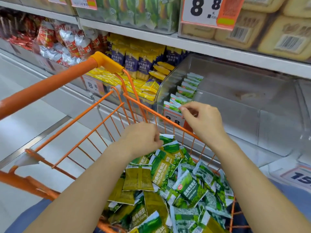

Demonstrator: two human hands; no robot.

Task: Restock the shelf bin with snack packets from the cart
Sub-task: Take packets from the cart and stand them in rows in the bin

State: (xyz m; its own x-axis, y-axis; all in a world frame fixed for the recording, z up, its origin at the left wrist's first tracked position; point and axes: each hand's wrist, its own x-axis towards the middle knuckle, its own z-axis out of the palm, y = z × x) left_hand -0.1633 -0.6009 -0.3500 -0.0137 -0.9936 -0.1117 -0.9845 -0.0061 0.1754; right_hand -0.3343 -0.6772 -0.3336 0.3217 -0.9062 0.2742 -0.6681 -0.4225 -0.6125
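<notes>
There, the right hand [204,120] pinched a green packet [173,106] at the clear shelf bin's [218,91] front row, while the left hand [141,139] gripped another packet [166,138] above the cart's [117,118] heap.

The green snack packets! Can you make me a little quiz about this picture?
1. True or false: the clear shelf bin is full to the top.
2. What colour is the cart? A) blue B) orange C) grey
3. Fill the gap: the left hand pinches a green packet over the ____.

Key:
1. False. Only one row of green packets stands along its left side.
2. B.
3. Cart. The right hand touches the front packet in the bin with its fingers.
</notes>
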